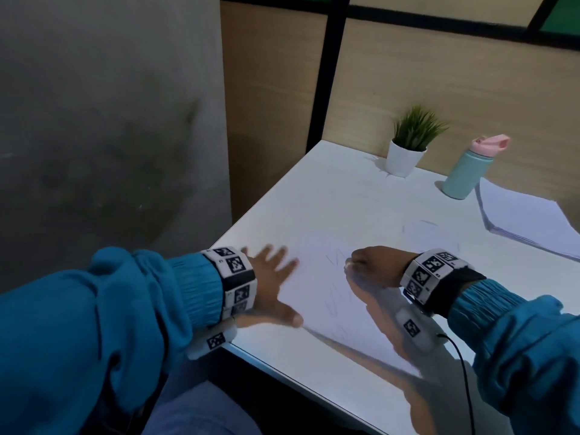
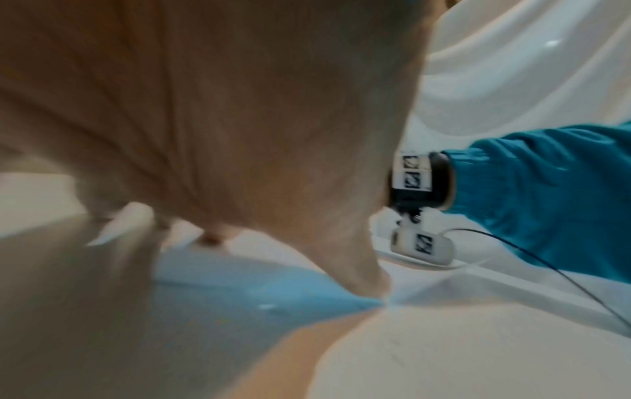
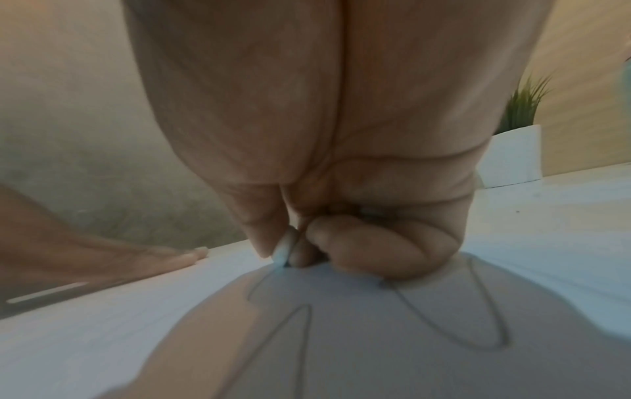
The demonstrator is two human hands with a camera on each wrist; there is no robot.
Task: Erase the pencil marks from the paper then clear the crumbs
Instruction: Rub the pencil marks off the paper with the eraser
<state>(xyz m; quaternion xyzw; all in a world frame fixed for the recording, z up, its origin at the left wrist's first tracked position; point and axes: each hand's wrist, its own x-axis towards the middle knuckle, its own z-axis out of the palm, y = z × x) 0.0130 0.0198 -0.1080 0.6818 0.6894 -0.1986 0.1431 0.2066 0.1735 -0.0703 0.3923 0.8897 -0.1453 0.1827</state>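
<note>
A white sheet of paper [image 1: 329, 296] lies on the white table [image 1: 361, 189] near its front left corner. Grey zigzag pencil marks [image 3: 304, 324] run across the sheet. My left hand [image 1: 276, 274] lies flat with spread fingers on the paper's left edge, its thumb at the near corner. My right hand [image 1: 353, 265] is curled over the middle of the sheet and pinches a small white eraser [image 3: 285, 249], whose tip touches the paper at the end of a pencil line. The left wrist view is blurred and shows mostly my left palm [image 2: 239, 121].
At the back of the table stand a small potted plant [image 1: 403, 158] and a teal bottle with a pink lid [image 1: 467, 172]. A stack of white sheets [image 1: 527, 218] lies at the right. A grey wall [image 1: 110, 120] rises left of the table. A thin black cable [image 1: 464, 372] hangs from my right wrist.
</note>
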